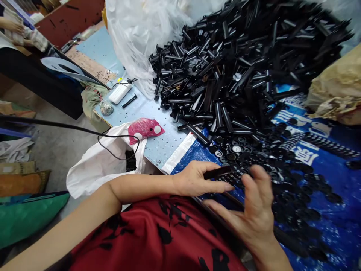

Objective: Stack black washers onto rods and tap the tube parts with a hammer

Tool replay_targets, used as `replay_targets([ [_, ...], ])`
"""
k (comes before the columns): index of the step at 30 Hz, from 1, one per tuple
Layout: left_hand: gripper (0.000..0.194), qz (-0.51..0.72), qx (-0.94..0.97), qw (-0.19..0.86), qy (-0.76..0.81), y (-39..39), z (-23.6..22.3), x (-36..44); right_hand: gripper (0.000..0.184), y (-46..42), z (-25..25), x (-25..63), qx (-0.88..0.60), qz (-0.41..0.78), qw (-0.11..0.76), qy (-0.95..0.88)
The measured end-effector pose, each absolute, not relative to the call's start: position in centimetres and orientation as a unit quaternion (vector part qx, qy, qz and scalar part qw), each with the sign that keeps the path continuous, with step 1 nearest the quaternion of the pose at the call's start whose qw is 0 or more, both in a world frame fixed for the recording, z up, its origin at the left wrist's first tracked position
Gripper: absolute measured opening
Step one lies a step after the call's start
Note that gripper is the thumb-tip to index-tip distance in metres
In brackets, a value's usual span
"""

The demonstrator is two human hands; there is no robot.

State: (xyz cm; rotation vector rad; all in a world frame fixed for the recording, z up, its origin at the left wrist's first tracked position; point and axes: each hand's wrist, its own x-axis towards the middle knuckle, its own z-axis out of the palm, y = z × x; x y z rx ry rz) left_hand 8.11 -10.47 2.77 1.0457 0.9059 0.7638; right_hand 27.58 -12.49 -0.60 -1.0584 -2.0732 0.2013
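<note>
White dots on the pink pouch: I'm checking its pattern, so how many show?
2. Both are on the pink pouch: one at its lower left, one at its right end. Folds may hide others.

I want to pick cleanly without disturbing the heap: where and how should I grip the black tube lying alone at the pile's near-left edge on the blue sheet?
Take the black tube across its middle, thumb and finger on its long sides, coming from the open near-left side. It lies flat and slanted at the edge of the pile, so its length is exposed there, while its far end seems to run under other pieces.
</note>
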Motion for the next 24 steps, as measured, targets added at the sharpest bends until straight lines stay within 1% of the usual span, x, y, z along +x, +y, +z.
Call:
replay_targets([
  [1,0.034,0.339,0.471,0.707,0.404,-10.5,2.7,8.0,0.115,-12.5,-0.4,27.7,-0.409,0.055,0.376,-0.829],
  [3,0.038,0.351,0.464,0.699,0.416,-10.6,2.5,8.1,0.108,-12.6,0.2,27.5,-0.416,0.041,0.380,-0.825],
  [6,0.053,0.386,0.439,0.669,0.458,-10.6,2.4,8.7,0.112,-13.0,0.9,27.0,-0.423,0.028,0.393,-0.816],
  [8,0.057,0.397,0.422,0.665,0.472,-10.7,2.5,9.2,0.114,-13.2,1.1,26.6,-0.404,0.003,0.390,-0.827],
  [10,0.055,0.407,0.381,0.692,0.458,-10.8,2.7,9.5,0.116,-13.4,1.1,26.4,-0.395,-0.035,0.384,-0.834],
  [14,0.056,0.399,0.242,0.789,0.400,-11.0,2.9,9.3,0.114,-13.5,1.0,26.6,-0.397,-0.087,0.366,-0.837],
  [16,0.054,0.375,0.212,0.806,0.406,-10.9,2.9,8.9,0.114,-13.6,1.0,26.8,-0.388,-0.078,0.361,-0.844],
  [19,0.054,0.325,0.190,0.827,0.417,-10.9,2.8,8.3,0.114,-13.8,0.7,27.0,-0.378,-0.030,0.358,-0.853],
  [21,0.057,0.299,0.169,0.848,0.405,-10.9,2.7,8.3,0.115,-14.0,0.4,26.9,-0.385,-0.001,0.357,-0.851],
  [24,0.064,0.298,0.139,0.863,0.385,-11.1,2.3,8.3,0.116,-14.3,-0.2,27.0,-0.409,0.027,0.352,-0.841],
])
